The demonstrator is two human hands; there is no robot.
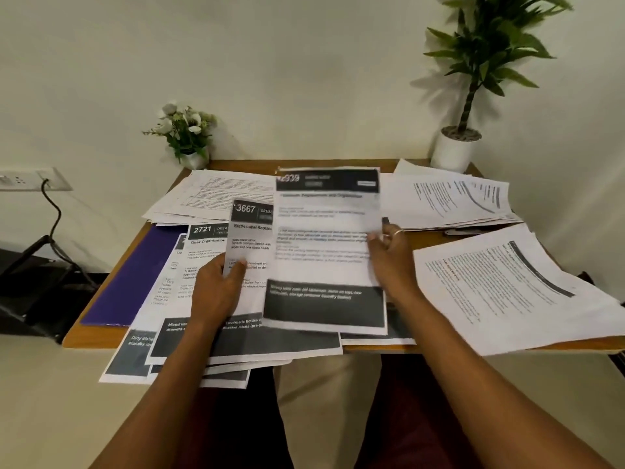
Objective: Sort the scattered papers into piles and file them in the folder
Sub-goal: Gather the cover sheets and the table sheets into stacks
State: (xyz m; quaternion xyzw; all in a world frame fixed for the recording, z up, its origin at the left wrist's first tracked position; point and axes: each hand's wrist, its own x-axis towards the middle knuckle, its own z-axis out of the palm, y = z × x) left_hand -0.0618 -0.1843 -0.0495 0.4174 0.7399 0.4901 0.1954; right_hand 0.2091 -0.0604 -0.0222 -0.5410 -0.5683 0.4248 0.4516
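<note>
1. Head view, looking down at a small wooden desk set against a pale wall. Printed papers cover most of it.
2. The right hand pinches the right edge of a lifted sheet. Its thumb is on the printed face and its fingers are curled behind. A ring shows on one finger. The sheet is raised off the desk at the centre, and its print is blurred. It has a dark header band and a dark block at the bottom.
3. The left hand grips the sheet headed 3667 at its left edge. The thumb is pressed on top and the other fingers are curled out of sight beneath. This sheet is just left of the lifted sheet and partly under it.
4. A sheet headed 2721 lies left of that, among overlapping pages that hang over the near edge of the desk.
5. The purple folder lies flat on the left side of the desk, partly covered by those pages.
6. There are three looser piles: a back-left pile, a back-right pile and a near-right pile.
7. A small flower pot stands at the back-left corner, and a tall plant in a white pot at the back-right corner.
8. A wall socket with a black cable is at the far left.
</note>
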